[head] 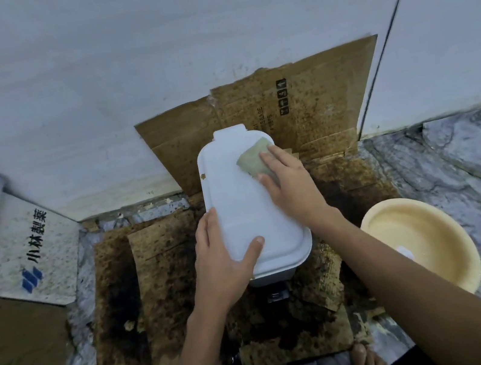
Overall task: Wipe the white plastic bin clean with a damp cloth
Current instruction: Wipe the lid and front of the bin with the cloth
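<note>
Hands flat: left (pixel 220 259) bracing bin (pixel 247 213) (lengthwise toward wall), right (pixel 290 183) pressing cloth (pixel 252 158).

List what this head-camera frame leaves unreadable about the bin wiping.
- Inside of the white plastic bin: hidden by its closed lid.
- Whether the greenish cloth is damp: not discernible.
- Cloth's near part: covered by the right hand.
- Bin's near-left rim: covered by the left hand.

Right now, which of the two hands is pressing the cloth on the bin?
The right hand: it presses the greenish cloth flat on the bin's top. The left hand only steadies the near end, without cloth.
</note>
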### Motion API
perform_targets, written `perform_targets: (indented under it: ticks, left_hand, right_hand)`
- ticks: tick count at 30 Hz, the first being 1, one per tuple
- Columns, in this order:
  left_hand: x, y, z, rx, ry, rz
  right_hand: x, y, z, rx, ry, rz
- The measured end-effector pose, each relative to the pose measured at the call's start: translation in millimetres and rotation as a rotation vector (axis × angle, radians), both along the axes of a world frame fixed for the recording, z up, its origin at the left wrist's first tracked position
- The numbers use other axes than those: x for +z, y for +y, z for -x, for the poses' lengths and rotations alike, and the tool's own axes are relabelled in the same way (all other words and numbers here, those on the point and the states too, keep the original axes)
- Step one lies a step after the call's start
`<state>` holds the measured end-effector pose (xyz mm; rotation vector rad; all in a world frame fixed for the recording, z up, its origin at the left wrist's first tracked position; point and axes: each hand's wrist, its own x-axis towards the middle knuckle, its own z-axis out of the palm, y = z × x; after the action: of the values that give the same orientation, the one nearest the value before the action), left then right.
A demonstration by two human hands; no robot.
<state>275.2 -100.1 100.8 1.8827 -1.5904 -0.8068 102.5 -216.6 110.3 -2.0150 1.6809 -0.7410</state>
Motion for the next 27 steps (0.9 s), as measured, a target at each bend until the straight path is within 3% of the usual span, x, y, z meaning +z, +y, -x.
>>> perform_targets:
  ticks: [7,12,19,27]
  left_hand:
    - [17.3,-25.6,27.7,-0.109,-0.245,0.218]
    - [8.7,-43.5,41.9,-0.195,-0.358,0.158]
    - [-2.7,-37.9,47.2,-0.144,-0.491,0.213]
    - [-5.8,-35.8,49.0,-0.146,-0.546,0.217]
  right_hand:
    - [-3.4,78.3,20.9,-0.296,-0.596,-0.318]
    - [-13.2,125.6,21.6,-0.426,-0.912,-0.441]
    - [-19.4,147.4,16.6,-0.446,-0.889,-0.301]
    - [-19.4,124.6,18.9,-0.467,-0.957,-0.327]
